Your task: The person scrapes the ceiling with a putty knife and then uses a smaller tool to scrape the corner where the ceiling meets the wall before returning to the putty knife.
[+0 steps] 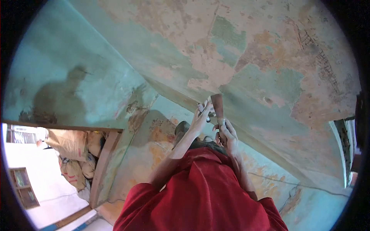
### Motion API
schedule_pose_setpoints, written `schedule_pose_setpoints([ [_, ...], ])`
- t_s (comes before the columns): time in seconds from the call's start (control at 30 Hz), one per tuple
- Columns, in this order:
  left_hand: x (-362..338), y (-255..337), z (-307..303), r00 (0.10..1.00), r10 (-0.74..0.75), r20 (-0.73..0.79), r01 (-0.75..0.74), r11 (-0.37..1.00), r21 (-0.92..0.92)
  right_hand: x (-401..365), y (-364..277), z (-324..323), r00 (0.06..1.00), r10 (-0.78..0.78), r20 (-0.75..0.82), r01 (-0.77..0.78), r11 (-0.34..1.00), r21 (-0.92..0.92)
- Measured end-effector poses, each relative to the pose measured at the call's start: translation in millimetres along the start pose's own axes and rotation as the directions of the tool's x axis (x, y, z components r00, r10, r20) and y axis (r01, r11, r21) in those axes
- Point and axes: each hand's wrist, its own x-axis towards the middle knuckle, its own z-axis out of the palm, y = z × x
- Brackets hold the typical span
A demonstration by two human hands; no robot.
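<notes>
A putty knife (pixel 217 107) with a wide, brownish blade stands up from my right hand (pixel 230 138), whose fingers are wrapped round its handle. Just left of the blade is my left hand (pixel 199 122), its fingers bent about a small dark and pale object (pixel 200 108) that I cannot make out. The two hands are close together in front of my red shirt (pixel 204 184). Beyond the blade's tip is a large painted surface (pixel 262 86), with green paint flaked off in wide patches down to pinkish plaster.
A turquoise wall (pixel 96 73) at the left carries a person's shadow. Below it, an opening with a wooden frame (pixel 105 167) shows stacked sacks (pixel 71 144) and a small window (pixel 24 186). A dark shoe (pixel 182 130) shows beyond my left forearm. A cable (pixel 304 186) runs along the lower right wall.
</notes>
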Motion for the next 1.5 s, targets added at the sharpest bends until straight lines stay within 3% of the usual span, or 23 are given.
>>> schedule_pose_setpoints([
  [0.1,3,6,-9,0.984,-0.083,0.157,0.063,0.990,0.125,9,14,8,0.998,-0.048,0.028,0.047,0.999,0.011],
  [0.2,16,24,-5,0.950,-0.168,0.262,0.145,0.984,0.107,33,50,5,0.995,-0.083,-0.057,0.080,0.995,-0.056],
  [0.3,31,26,-19,0.986,-0.028,0.166,-0.019,0.962,0.274,65,87,10,0.974,-0.167,-0.151,0.154,0.983,-0.098],
  [0.4,52,21,-33,0.956,0.018,0.294,-0.060,0.989,0.136,84,97,25,0.945,-0.241,-0.224,0.214,0.967,-0.135],
  [0.5,76,27,-46,0.910,0.029,0.414,-0.120,0.973,0.197,102,102,44,0.869,-0.335,-0.363,0.321,0.942,-0.100],
  [0.6,84,33,-53,0.870,-0.009,0.493,-0.155,0.944,0.292,117,125,47,0.844,-0.317,-0.432,0.331,0.942,-0.045],
  [0.7,79,46,-52,0.855,-0.035,0.518,-0.176,0.919,0.352,125,130,55,0.762,-0.383,-0.522,0.406,0.911,-0.076],
  [0.77,72,62,-46,0.879,-0.082,0.469,-0.196,0.836,0.513,124,125,61,0.730,-0.392,-0.560,0.419,0.904,-0.086],
  [0.9,87,47,-43,0.849,-0.061,0.525,-0.155,0.921,0.357,130,120,69,0.739,-0.371,-0.562,0.398,0.914,-0.080],
  [1.0,95,30,-52,0.847,-0.071,0.526,-0.202,0.873,0.444,143,141,66,0.707,-0.418,-0.570,0.473,0.879,-0.057],
  [1.1,86,50,-43,0.866,-0.062,0.497,-0.165,0.902,0.400,137,117,79,0.671,-0.408,-0.619,0.458,0.885,-0.086],
  [1.17,89,42,-45,0.857,-0.053,0.512,-0.160,0.918,0.364,134,105,85,0.674,-0.360,-0.645,0.379,0.918,-0.117],
  [1.27,90,38,-45,0.844,-0.032,0.535,-0.192,0.913,0.359,134,118,70,0.732,-0.362,-0.577,0.378,0.921,-0.098],
  [1.47,86,49,-41,0.859,-0.047,0.511,-0.185,0.901,0.393,132,106,81,0.678,-0.408,-0.611,0.432,0.894,-0.118],
  [1.5,89,45,-42,0.849,-0.033,0.528,-0.209,0.896,0.392,132,106,77,0.712,-0.392,-0.582,0.424,0.901,-0.088],
])
